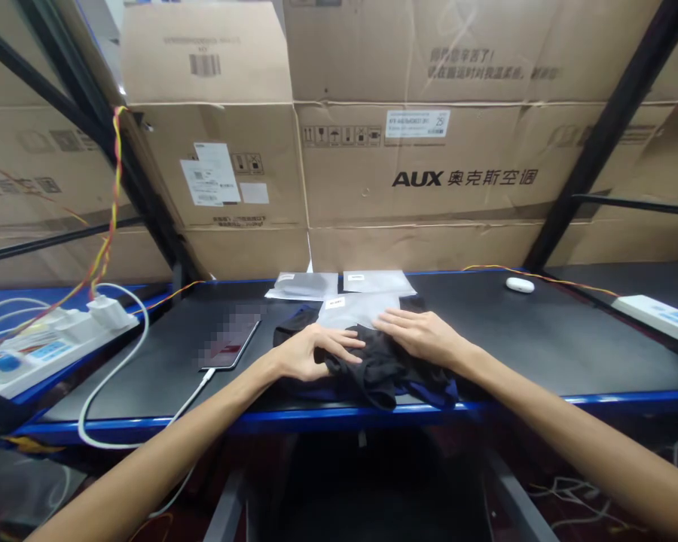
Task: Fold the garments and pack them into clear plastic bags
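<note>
A bunched black cloth garment [373,376] with dark blue parts lies at the front edge of the table. My left hand [316,352] is on its left side, with a fold of the cloth between the thumb and the fingers. Stretched out flat, my right hand [421,335] rests on the right side of the cloth, its fingertips touching a pale translucent packet [355,310] with a small white label. That packet lies on the far part of the cloth. Behind it are two similar packets, a left one [305,285] and a right one [377,281].
A phone [234,342] with a white charging cable [107,369] lies to the left. Power strips stand at the left [50,350] and right [661,316]. A small white case [520,285] sits at the back right. Cardboard sheets [418,203] form the back wall.
</note>
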Demonstrator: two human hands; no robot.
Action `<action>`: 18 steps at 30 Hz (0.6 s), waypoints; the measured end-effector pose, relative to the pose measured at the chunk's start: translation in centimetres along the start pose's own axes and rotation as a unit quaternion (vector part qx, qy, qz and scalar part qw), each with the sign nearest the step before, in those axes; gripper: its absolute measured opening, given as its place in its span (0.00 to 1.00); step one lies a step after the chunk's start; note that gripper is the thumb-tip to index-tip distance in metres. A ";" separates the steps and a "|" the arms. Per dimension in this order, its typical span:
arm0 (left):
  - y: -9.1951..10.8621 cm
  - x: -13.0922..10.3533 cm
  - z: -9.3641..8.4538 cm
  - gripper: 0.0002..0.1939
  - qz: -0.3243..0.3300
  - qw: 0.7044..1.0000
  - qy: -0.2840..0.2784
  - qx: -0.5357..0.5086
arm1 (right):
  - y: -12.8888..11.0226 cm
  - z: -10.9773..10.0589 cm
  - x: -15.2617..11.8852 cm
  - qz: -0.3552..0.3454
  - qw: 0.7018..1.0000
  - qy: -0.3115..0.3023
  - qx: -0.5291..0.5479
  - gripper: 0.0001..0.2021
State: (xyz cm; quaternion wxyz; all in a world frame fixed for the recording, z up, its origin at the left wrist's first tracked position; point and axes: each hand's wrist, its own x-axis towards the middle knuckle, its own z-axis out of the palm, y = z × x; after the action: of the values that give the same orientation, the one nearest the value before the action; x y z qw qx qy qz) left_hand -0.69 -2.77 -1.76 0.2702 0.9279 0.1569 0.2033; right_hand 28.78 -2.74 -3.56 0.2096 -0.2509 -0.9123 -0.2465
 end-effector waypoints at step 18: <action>0.2 0.1 0.0 0.33 0.008 1.000 0.024 0.003 | 10.5 4.6 0.7 0.296 0.946 -0.040 0.125 0.17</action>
State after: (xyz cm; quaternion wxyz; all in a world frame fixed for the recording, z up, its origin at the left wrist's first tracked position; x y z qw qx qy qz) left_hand -0.58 -2.94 -1.65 0.2623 0.9247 0.1568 0.2270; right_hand 32.94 7.98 -3.21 0.2661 -0.4913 -0.8280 -0.0473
